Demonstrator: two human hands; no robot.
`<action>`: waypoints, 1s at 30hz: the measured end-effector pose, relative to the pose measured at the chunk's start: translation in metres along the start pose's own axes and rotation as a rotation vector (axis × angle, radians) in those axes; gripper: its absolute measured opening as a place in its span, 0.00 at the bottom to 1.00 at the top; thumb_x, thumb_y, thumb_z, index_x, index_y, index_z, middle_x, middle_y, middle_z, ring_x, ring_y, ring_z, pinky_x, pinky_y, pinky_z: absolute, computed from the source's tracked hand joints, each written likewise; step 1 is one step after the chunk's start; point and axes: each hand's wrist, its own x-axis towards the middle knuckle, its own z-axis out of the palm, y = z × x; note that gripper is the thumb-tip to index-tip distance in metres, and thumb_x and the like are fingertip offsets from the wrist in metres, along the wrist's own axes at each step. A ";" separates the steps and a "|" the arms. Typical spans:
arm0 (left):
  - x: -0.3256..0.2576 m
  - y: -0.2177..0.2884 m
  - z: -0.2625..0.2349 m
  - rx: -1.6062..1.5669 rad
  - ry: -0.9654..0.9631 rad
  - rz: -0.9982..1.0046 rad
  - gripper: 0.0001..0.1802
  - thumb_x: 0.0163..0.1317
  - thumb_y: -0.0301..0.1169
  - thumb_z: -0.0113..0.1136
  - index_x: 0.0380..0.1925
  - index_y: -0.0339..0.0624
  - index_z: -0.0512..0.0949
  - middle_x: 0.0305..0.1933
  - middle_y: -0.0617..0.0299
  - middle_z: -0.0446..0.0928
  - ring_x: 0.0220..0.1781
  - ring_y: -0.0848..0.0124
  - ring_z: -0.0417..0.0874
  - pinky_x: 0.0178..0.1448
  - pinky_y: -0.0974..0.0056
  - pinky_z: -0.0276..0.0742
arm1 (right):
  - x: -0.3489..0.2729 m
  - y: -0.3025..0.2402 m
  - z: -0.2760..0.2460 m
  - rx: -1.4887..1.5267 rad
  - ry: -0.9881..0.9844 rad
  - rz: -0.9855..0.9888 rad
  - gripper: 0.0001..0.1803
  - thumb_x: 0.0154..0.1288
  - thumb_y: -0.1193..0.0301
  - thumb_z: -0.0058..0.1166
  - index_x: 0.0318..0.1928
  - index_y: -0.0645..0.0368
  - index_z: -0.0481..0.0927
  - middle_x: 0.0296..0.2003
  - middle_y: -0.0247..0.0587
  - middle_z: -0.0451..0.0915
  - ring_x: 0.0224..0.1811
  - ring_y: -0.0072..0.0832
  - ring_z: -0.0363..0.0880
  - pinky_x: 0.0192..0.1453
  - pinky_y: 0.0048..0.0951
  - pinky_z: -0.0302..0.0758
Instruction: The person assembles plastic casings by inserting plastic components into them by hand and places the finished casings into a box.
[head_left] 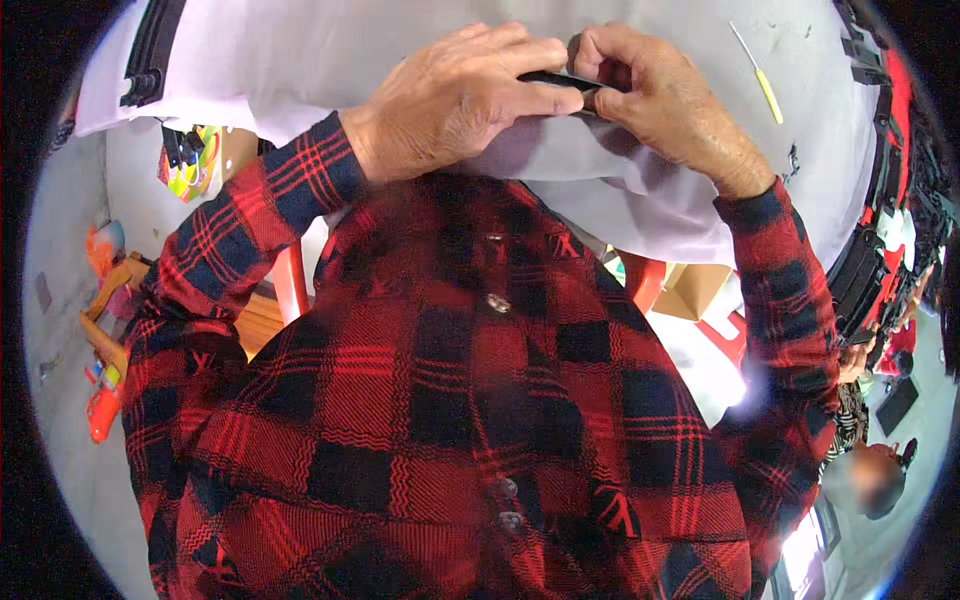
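Between my two hands, over the near part of the cloth-covered table (290, 60), is a narrow black strip-like piece (553, 80). My left hand (465, 98) grips it between thumb and fingers, its back turned up. My right hand (660, 100) pinches the right end of the same piece with thumb and curled fingers. Fingers hide much of the piece, and its exact kind does not show. To the right of my right hand, a thin screwdriver (767, 95) with a yellow handle lies on the cloth.
Long black parts (152, 50) lie at the table's far left. More black strips (865, 270) and red items line the right edge. Below the table are a cardboard box (692, 290) and a colourful bag (195, 165). Another person (870, 480) is at the lower right.
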 end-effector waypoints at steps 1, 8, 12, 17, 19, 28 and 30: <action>0.000 0.004 0.001 -0.014 0.007 0.003 0.18 0.55 0.26 0.55 0.46 0.52 0.81 0.42 0.60 0.73 0.45 0.58 0.76 0.47 0.57 0.73 | -0.005 0.000 0.002 0.046 -0.009 -0.005 0.08 0.57 0.82 0.52 0.33 0.59 0.68 0.27 0.23 0.65 0.30 0.14 0.62 0.33 0.21 0.66; 0.001 0.003 -0.004 0.012 -0.047 -0.001 0.17 0.54 0.26 0.55 0.45 0.51 0.81 0.42 0.59 0.74 0.45 0.57 0.76 0.48 0.57 0.73 | 0.000 -0.032 -0.009 0.268 -0.083 0.326 0.07 0.55 0.82 0.54 0.28 0.62 0.68 0.18 0.32 0.72 0.20 0.20 0.68 0.25 0.27 0.69; 0.007 0.003 -0.005 0.006 -0.056 0.001 0.17 0.54 0.26 0.55 0.44 0.52 0.82 0.42 0.60 0.73 0.44 0.58 0.76 0.46 0.57 0.74 | 0.000 -0.030 -0.007 0.020 -0.023 0.321 0.07 0.57 0.82 0.53 0.28 0.62 0.68 0.18 0.32 0.73 0.20 0.19 0.69 0.25 0.27 0.69; 0.010 -0.019 0.015 0.122 0.305 0.373 0.12 0.61 0.29 0.55 0.45 0.52 0.79 0.37 0.61 0.68 0.40 0.61 0.72 0.44 0.60 0.71 | 0.003 -0.028 -0.007 0.069 -0.054 0.304 0.08 0.58 0.83 0.52 0.28 0.61 0.67 0.17 0.31 0.72 0.20 0.18 0.69 0.23 0.27 0.67; 0.008 -0.019 0.017 0.094 0.286 0.361 0.13 0.61 0.30 0.56 0.46 0.53 0.77 0.36 0.61 0.67 0.39 0.61 0.71 0.43 0.60 0.71 | 0.001 -0.034 -0.008 0.209 -0.078 0.410 0.10 0.59 0.84 0.52 0.27 0.60 0.66 0.16 0.30 0.70 0.18 0.17 0.66 0.20 0.25 0.64; 0.007 -0.022 0.021 0.066 0.330 0.362 0.14 0.60 0.27 0.55 0.46 0.55 0.77 0.35 0.61 0.67 0.38 0.61 0.71 0.41 0.60 0.71 | 0.002 -0.032 -0.008 0.264 -0.100 0.363 0.11 0.60 0.85 0.50 0.28 0.58 0.64 0.15 0.28 0.68 0.17 0.17 0.64 0.18 0.25 0.60; 0.007 -0.024 0.022 0.064 0.343 0.377 0.15 0.60 0.27 0.54 0.46 0.55 0.77 0.35 0.62 0.67 0.38 0.61 0.71 0.41 0.60 0.71 | 0.002 -0.040 -0.010 0.255 -0.112 0.418 0.10 0.59 0.85 0.50 0.28 0.59 0.65 0.16 0.28 0.68 0.17 0.17 0.65 0.19 0.25 0.61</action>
